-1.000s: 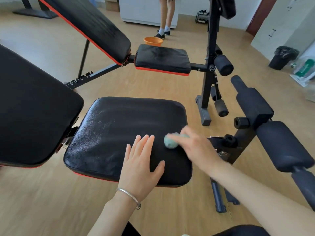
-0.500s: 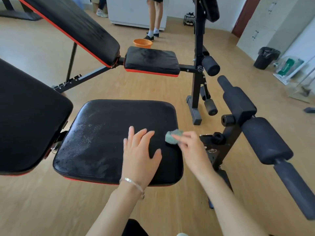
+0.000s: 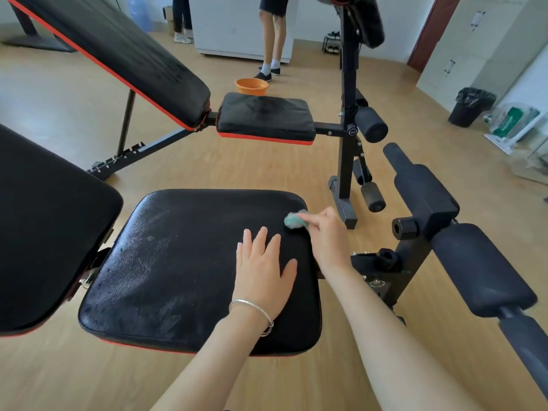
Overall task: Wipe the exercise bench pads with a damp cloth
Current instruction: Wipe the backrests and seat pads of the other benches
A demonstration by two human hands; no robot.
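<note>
**Item:** cloth (image 3: 295, 221), teal, balled into a small wad.
**Location:** on the near seat pad (image 3: 178, 262), at the pad's 2 o'clock corner, touching the vinyl.
**Holder:** right hand (image 3: 327, 238), fingers curled onto the wad and pinching it from the 4 o'clock side. The hand is blurred, so finer finger detail cannot be told.
**Handling (judged):** light, soft and limp. It will likely squash under pressure and glide on the smooth vinyl. Best held bunched in the fingertips, or opened flatter to cover more.

**Seat pad:** black with red trim beneath. Dull smears show toward 9 o'clock. Judged firm enough to lean on, and slick where wet.

**Left hand** (image 3: 264, 271)**:** fingers straight and spread, palm flat on the pad toward 4 o'clock of its centre, holding nothing. A silver bracelet (image 3: 255, 307) sits at the wrist.

**Surroundings:**
- back pad (image 3: 44, 232) at 9 o'clock, just beside the seat pad
- foam rollers (image 3: 480, 268) at 3 o'clock
- second bench (image 3: 265, 117) at 12 o'clock
- orange basin (image 3: 252, 86) on the floor beyond the second bench
- a person's legs (image 3: 272, 40) behind the basin
- black bin (image 3: 471, 106) at 2 o'clock, well apart
</note>
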